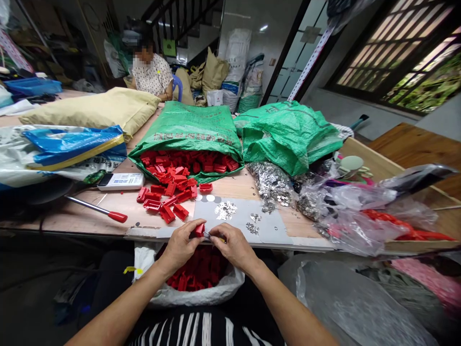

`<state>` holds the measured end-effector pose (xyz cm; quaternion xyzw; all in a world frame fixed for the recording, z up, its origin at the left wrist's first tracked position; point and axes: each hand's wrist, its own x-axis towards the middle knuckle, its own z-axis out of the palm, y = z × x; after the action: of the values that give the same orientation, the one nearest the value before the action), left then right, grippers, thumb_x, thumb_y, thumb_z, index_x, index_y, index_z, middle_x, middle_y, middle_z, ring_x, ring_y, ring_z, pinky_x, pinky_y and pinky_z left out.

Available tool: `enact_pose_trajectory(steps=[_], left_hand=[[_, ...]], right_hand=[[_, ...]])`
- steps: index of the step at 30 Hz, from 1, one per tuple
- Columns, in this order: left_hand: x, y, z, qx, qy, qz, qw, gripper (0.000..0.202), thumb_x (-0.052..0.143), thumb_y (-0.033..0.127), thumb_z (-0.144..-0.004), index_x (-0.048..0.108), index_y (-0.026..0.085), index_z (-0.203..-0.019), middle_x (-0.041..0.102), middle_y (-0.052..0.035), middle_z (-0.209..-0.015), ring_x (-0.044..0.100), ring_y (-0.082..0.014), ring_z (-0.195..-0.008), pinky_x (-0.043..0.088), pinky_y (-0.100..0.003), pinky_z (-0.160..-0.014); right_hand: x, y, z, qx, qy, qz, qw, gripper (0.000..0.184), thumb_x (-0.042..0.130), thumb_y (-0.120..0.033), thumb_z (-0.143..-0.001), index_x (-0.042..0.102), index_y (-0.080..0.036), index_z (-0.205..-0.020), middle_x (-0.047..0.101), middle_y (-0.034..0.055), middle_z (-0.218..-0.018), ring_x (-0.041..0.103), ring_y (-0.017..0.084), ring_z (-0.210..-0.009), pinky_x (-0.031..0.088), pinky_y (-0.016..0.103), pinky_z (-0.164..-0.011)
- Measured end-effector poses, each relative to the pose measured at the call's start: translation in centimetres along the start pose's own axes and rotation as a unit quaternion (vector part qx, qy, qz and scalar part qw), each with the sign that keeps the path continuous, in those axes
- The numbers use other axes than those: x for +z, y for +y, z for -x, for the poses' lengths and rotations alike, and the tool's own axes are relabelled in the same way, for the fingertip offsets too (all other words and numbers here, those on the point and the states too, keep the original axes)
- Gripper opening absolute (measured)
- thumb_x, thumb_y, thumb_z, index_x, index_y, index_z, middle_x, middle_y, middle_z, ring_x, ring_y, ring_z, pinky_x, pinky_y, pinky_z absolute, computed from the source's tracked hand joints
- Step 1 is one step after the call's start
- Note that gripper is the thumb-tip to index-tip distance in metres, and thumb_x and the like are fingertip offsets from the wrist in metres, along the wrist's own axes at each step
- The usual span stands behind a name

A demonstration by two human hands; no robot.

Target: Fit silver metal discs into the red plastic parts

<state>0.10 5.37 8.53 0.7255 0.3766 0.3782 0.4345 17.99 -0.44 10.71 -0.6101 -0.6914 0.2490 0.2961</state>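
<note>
Head view. Left hand (185,242), entering from seven o'clock, pinches one red plastic part (199,230); right hand (232,244), from five, grips a slim metal shaft (206,235) pointing at it. Below, six: white sack (196,300), red parts (196,276) inside. One: flat metal pieces (226,210), grey sheet (272,226). Beyond, twelve: green woven bag (194,120), mouth open.

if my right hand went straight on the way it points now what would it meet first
Most likely the red piece held in the left hand; the slim tool in the right hand appears to reach it, though exact depth is hard to judge.
</note>
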Motion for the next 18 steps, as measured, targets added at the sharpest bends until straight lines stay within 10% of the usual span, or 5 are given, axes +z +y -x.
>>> enact_pose_trajectory(steps=[18], left_hand=[[-0.2, -1.2, -0.4, 0.0, -0.019, 0.0, 1.0, 0.042, 0.063, 0.011, -0.068, 0.069, 0.027, -0.107, 0.073, -0.0029, -0.104, 0.067, -0.0215, -0.094, 0.049, -0.034, -0.089]], right_hand=[[1.1, -1.9, -0.6, 0.061, -0.019, 0.128, 0.99, 0.015, 0.052, -0.013, -0.084, 0.064, -0.02, -0.087, 0.062, 0.0056, -0.086, 0.06, 0.019, -0.081, 0.042, 0.029, -0.072]])
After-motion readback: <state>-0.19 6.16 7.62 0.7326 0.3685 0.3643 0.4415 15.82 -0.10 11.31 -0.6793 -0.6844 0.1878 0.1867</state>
